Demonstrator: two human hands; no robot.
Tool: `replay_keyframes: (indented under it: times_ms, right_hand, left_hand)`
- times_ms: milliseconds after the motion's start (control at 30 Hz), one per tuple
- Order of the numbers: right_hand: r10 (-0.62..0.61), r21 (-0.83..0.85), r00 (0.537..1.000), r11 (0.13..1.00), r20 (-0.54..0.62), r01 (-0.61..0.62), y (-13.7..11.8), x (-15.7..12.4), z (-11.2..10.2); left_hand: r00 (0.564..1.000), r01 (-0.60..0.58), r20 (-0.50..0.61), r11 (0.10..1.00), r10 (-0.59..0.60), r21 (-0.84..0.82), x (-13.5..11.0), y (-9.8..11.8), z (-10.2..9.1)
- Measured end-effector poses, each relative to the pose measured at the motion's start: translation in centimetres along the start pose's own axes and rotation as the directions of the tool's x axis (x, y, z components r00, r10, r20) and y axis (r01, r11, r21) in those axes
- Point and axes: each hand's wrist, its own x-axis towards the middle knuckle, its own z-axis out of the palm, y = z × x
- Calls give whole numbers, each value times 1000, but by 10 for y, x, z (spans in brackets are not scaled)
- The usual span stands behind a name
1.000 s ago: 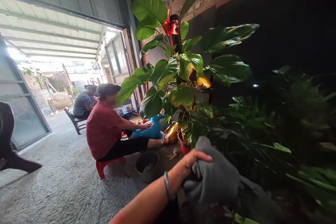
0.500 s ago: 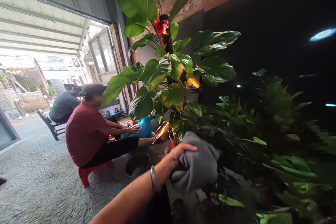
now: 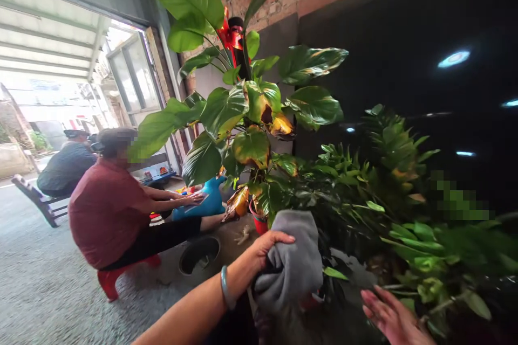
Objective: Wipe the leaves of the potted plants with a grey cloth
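A bunched grey cloth [image 3: 297, 253] is gripped in my left hand [image 3: 269, 248], thumb over its top; my other left fingers are hidden in its folds. A pale bangle circles that wrist. At the lower right, my right hand [image 3: 386, 312] holds nothing, its fingers stretched out and a little apart, near the low green plants [image 3: 421, 248]. Just beyond the cloth stands a tall potted plant [image 3: 226, 110] with broad leaves, some yellow and brown. Its red pot [image 3: 259, 221] shows partly behind the cloth.
To the left, a person in a red shirt [image 3: 103, 207] sits on a red stool [image 3: 109, 283], hands by a blue object [image 3: 210, 199]. Another person [image 3: 65, 164] sits on a chair farther back. A dark basin [image 3: 199, 256] stands on the floor. A dark glossy panel [image 3: 388, 64] is behind the plants.
My right hand has come into view at the lower right. The view has turned right, so most things sit farther left. My left hand still grips the cloth.
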Motion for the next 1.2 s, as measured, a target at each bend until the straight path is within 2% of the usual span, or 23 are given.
replay_keyframes:
  times_ms: [100, 167, 200, 267, 367, 400, 467, 533, 600, 700, 733, 800, 900, 967, 1033, 1133, 1200]
  right_hand:
    - [45, 110, 998, 993, 39, -49, 3, 9, 10]
    - [54, 163, 997, 985, 63, -64, 5, 10, 17]
    - [58, 178, 996, 982, 62, -68, 5, 9, 19]
    - [49, 186, 998, 981, 29, -54, 9, 8, 24]
    - [-12, 199, 999, 980, -43, 21, 16, 8, 27]
    - [-19, 208, 998, 978, -62, 32, 17, 8, 26]
    - [-7, 221, 997, 975, -77, 24, 18, 8, 25]
    - [10, 222, 999, 975, -49, 1, 14, 6, 24]
    - [24, 211, 1000, 977, 5, -25, 10, 2, 26]
    - [-14, 235, 1000, 972, 9, 11, 7, -3, 33]
    - [-36, 250, 999, 968, -11, 38, 8, -4, 35]
    - [-57, 272, 997, 960, -46, 68, 12, -4, 37]
    - [-60, 272, 997, 960, -46, 71, 18, 0, 32]
    - [-65, 247, 997, 966, -39, 72, 20, 3, 27]
    - [-64, 232, 996, 970, -60, 76, 19, 3, 25]
    - [-59, 238, 990, 967, -124, 88, 15, -2, 30]
    - [-69, 232, 988, 967, -140, 101, 15, -4, 36]
  left_hand:
    - [977, -212, 4, 977, 212, -30, -22, 38, 15]
    - [940, -342, -25, 938, 341, -60, -20, 53, 22]
    - [930, -366, -35, 928, 365, -71, -13, 53, 22]
    - [951, -310, -28, 949, 309, -62, 6, 38, 18]
    - [992, -119, 49, 993, 117, 22, 29, -2, 4]
    - [992, -83, 95, 995, 78, 55, 30, -13, 2]
    - [981, -94, 180, 990, 73, 109, 23, -21, 3]
    - [959, -193, 233, 975, 163, 110, 9, -9, 15]
    - [921, -339, 222, 939, 319, 55, -1, 18, 30]
    - [849, -527, 37, 850, 527, -12, 4, 48, 45]
    - [841, -542, -18, 840, 541, -17, 10, 49, 45]
    - [875, -481, -59, 877, 480, 0, 25, 35, 40]
    - [969, -246, -3, 963, 248, 105, 36, -5, 29]
    - [990, -141, 31, 971, 138, 193, 32, -22, 29]
    - [988, -145, 77, 966, 131, 215, 23, -19, 38]
    - [946, -309, 134, 946, 296, 96, 16, 14, 59]
    - [910, -404, 97, 915, 403, -14, 22, 32, 70]
